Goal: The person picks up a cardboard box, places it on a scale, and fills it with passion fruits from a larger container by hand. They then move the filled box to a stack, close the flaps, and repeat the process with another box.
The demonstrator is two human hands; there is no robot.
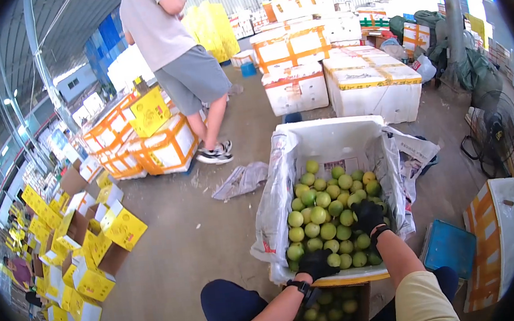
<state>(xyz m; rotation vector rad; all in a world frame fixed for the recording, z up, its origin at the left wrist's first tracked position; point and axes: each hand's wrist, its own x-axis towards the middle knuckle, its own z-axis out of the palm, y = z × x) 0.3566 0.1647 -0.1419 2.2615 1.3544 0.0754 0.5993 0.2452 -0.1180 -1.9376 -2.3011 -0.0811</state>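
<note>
A white foam box (341, 128) stands before me, lined with newspaper (272, 205) that folds over its sides. Many round green and yellowish fruits (327, 231), perhaps citrus, lie loose inside. My left hand (319, 265), in a black glove, rests on the fruits by the near wall. Among the fruits at the right side is my right hand (367, 217), gloved in black too. The fingers of both hands are partly hidden, so a grip on any fruit cannot be made out. Below the near edge, between my knees, a cardboard box (366, 307) holds more such fruits (327, 312).
A foam lid with orange tape (497, 235) and a blue plastic crate (450, 246) stand at right, near a fan (495, 132). Taped foam boxes (372, 86) are stacked ahead. Yellow cartons (90, 276) crowd the left. A person (173, 44) stands beyond crumpled newspaper (242, 180).
</note>
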